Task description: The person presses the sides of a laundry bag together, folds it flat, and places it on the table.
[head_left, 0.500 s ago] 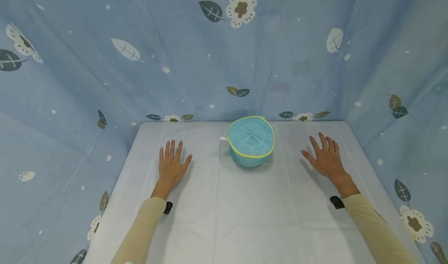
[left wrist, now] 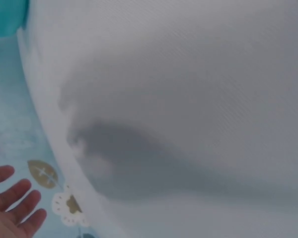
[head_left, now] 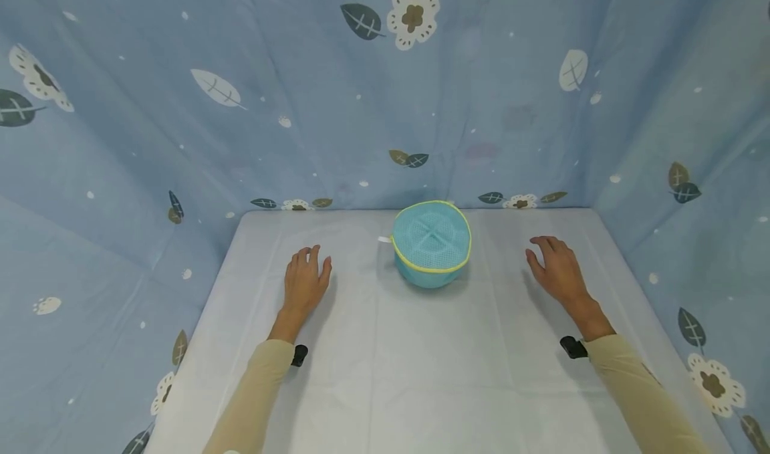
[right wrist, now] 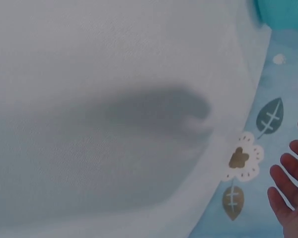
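A turquoise mesh laundry bag (head_left: 432, 237) with yellow edging and a small white tab stands near the back edge of the white table. To its left hovers my left hand (head_left: 303, 283), its fingers loosely bent and holding nothing. On the other side my right hand (head_left: 558, 270) is apart from the bag too, fingers relaxed and slightly bent. Each wrist view catches fingertips at its lower outer edge, with a corner of the turquoise bag (left wrist: 6, 17) at the top. Shadows of both hands fall on the tabletop.
Blue curtains (head_left: 337, 99) printed with leaves and flowers enclose the white table (head_left: 433, 367) at the back and both sides. The bag sits close to the back curtain. A black wrist device (head_left: 299, 356) shows at the left cuff, another at the right.
Both hands have gone from spread, straight fingers to loosely bent ones. The left hand has shifted slightly right, toward the bag. The bag has not moved.
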The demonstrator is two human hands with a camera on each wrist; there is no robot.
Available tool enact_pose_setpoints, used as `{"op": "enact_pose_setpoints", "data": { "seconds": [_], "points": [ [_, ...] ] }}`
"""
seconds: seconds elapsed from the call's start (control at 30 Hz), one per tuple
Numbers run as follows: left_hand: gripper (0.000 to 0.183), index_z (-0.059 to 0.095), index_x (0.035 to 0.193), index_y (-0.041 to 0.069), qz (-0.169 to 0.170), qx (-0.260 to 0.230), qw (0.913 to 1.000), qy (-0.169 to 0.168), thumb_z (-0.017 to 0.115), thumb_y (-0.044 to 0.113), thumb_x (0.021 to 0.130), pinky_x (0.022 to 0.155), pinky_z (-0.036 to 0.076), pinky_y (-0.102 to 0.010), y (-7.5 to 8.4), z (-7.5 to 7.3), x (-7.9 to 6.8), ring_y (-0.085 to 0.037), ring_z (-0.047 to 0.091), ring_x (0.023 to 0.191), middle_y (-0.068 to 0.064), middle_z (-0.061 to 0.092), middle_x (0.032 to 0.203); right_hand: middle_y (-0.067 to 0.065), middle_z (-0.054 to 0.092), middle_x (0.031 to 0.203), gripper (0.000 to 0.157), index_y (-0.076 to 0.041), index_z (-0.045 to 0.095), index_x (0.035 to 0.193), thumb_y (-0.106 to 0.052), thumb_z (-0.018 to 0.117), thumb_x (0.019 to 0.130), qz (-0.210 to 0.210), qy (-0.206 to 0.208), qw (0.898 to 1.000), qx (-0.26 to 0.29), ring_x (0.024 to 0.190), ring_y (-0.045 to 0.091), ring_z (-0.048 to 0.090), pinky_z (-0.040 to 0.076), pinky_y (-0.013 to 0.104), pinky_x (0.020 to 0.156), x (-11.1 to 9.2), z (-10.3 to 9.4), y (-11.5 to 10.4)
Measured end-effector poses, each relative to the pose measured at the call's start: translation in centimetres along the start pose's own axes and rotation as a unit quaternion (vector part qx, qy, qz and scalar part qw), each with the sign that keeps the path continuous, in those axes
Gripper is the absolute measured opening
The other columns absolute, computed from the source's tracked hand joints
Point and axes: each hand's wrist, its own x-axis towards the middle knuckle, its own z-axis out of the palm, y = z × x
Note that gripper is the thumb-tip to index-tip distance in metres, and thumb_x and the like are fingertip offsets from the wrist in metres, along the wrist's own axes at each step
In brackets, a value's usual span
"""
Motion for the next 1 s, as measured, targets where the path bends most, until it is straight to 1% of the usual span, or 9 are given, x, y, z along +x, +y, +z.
{"op": "enact_pose_setpoints", "data": {
  "seconds": [0.03,0.2,0.27,0.43,0.5,0.67,0.83,1.0],
  "points": [
    [0.039,0.062,0.125,-0.011,0.003,-0.003,1.0000,0.007,0.063,0.020,0.102,0.086,0.053,-0.059,0.3,0.0,0.1,-0.050,0.062,0.103,-0.034,0.062,0.116,0.033,0.063,0.113,0.025,0.012,0.064,0.114,-0.001,0.070,0.093,0.009,-0.005,1.000,0.003,0.101,0.051,0.060,0.048,0.066,0.087,0.1,0.0,-0.2],
    [0.036,0.063,0.125,-0.010,-0.004,-0.025,0.9996,0.009,0.062,0.019,0.103,0.083,0.054,-0.057,1.7,-0.1,0.7,-0.048,0.063,0.101,-0.032,0.064,0.115,0.032,0.061,0.119,0.026,0.011,0.063,0.118,-0.003,0.068,0.096,0.046,-0.032,0.998,0.018,0.108,0.050,0.059,0.047,0.066,0.093,0.4,0.1,-1.3],
    [0.036,0.064,0.124,-0.010,-0.003,-0.033,0.9994,0.014,0.062,0.018,0.103,0.083,0.054,-0.057,2.2,0.0,1.0,-0.047,0.063,0.099,-0.031,0.064,0.114,0.031,0.062,0.119,0.026,0.010,0.063,0.118,-0.003,0.068,0.097,0.046,-0.032,0.998,0.025,0.109,0.050,0.059,0.048,0.065,0.094,0.6,0.1,-1.7],
    [0.034,0.066,0.120,-0.011,0.015,-0.052,0.9973,0.049,0.065,0.017,0.101,0.078,0.055,-0.055,3.2,0.4,1.5,-0.046,0.064,0.093,-0.030,0.065,0.108,0.031,0.063,0.117,0.025,0.010,0.065,0.117,-0.002,0.068,0.096,0.038,-0.020,0.998,0.047,0.108,0.050,0.059,0.048,0.065,0.092,1.2,0.4,-2.4],
    [0.034,0.066,0.119,-0.011,0.020,-0.058,0.9966,0.055,0.065,0.017,0.101,0.077,0.056,-0.054,3.6,0.7,1.8,-0.044,0.064,0.092,-0.030,0.066,0.107,0.031,0.063,0.117,0.024,0.010,0.065,0.118,-0.002,0.067,0.097,0.042,-0.020,0.998,0.052,0.108,0.050,0.059,0.048,0.065,0.092,1.4,0.5,-2.6],
    [0.033,0.067,0.120,-0.009,0.013,-0.077,0.9961,0.042,0.062,0.019,0.103,0.079,0.055,-0.052,4.9,1.1,2.3,-0.042,0.064,0.093,-0.027,0.066,0.109,0.029,0.063,0.117,0.024,0.009,0.065,0.119,-0.002,0.066,0.098,0.051,-0.025,0.997,0.056,0.106,0.046,0.059,0.050,0.062,0.089,1.6,0.8,-3.0],
    [0.034,0.067,0.122,-0.007,-0.001,-0.103,0.9943,0.028,0.059,0.021,0.105,0.084,0.055,-0.051,6.2,1.2,2.9,-0.041,0.064,0.097,-0.026,0.067,0.111,0.027,0.064,0.116,0.025,0.008,0.065,0.120,-0.003,0.066,0.098,0.049,-0.022,0.996,0.066,0.103,0.043,0.060,0.051,0.059,0.087,1.9,1.2,-3.6],
    [0.034,0.067,0.122,-0.007,-0.009,-0.127,0.9915,0.025,0.058,0.021,0.106,0.087,0.054,-0.051,7.1,1.4,3.2,-0.041,0.064,0.099,-0.025,0.067,0.112,0.025,0.064,0.117,0.026,0.007,0.064,0.123,-0.005,0.065,0.100,0.055,-0.022,0.996,0.072,0.104,0.041,0.060,0.052,0.058,0.087,2.3,1.6,-4.5]
  ]
}}
